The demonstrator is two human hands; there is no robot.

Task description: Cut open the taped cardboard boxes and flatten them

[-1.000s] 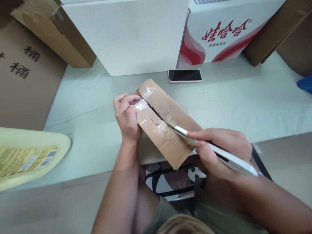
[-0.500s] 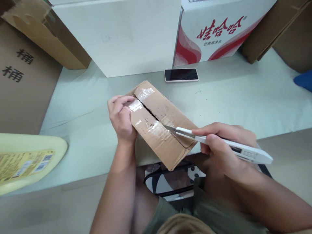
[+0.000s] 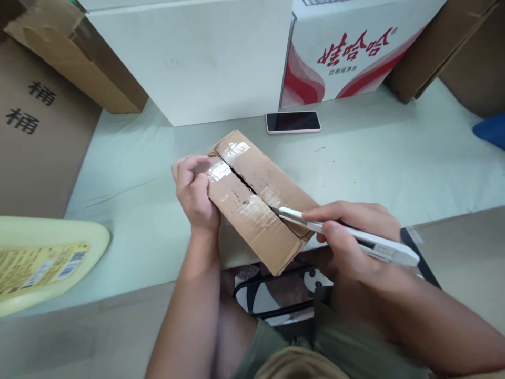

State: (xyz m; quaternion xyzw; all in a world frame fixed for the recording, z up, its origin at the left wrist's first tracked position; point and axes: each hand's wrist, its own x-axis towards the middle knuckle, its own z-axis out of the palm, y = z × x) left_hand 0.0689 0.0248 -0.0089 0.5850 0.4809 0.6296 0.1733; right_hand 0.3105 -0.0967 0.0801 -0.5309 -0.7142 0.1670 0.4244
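Note:
A small brown cardboard box (image 3: 256,205) is tilted at the table's near edge, its taped seam facing up and partly slit. My left hand (image 3: 194,192) is closed around the box's left end, with the fingers over the edge. In my right hand (image 3: 351,237) is a white utility knife (image 3: 379,247), gripped along its handle. The tip of its blade is in the seam, right of the box's middle. Strips of clear tape cross the seam, and the gap is widest toward the upper left.
A phone (image 3: 293,121) lies on the pale green table cover (image 3: 379,152). Behind it stand a white box (image 3: 197,63) and a red-and-white carton (image 3: 347,58). Brown cartons (image 3: 43,142) stand at left, near a yellow bottle (image 3: 51,263). A panda-print item (image 3: 276,295) is below the table edge.
My right hand and the utility knife have shifted a little to the left, and more of the blade is down in the seam. My left hand and the box have hardly moved.

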